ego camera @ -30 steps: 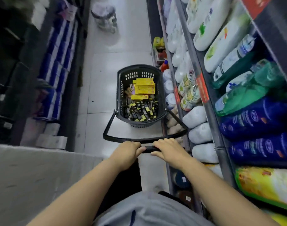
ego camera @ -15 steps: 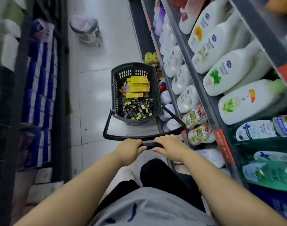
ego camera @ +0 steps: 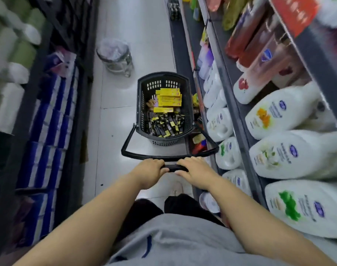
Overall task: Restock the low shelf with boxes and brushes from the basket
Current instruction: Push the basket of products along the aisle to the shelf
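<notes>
A black plastic basket point(ego camera: 142, 104) stands on the aisle floor in front of me. Inside it lie several yellow boxes point(ego camera: 169, 98) at the far end and a pile of black-and-yellow packs point(ego camera: 163, 123) at the near end. Its long black pull handle point(ego camera: 175, 167) reaches back to me. My left hand point(ego camera: 150, 171) and my right hand point(ego camera: 194, 170) both grip the handle's bar, side by side. The low shelf point(ego camera: 197, 143) on the right, beside the basket, holds small red and yellow items.
Tall shelves of white lotion bottles point(ego camera: 278, 116) line the right side. Blue packs point(ego camera: 50, 120) fill the left shelving. A bin with a clear liner point(ego camera: 115, 56) stands on the floor beyond the basket. The aisle is narrow.
The basket has rolled forward along the aisle with both hands still on the handle. The bin ahead is nearer, and different bottles pass on the right.
</notes>
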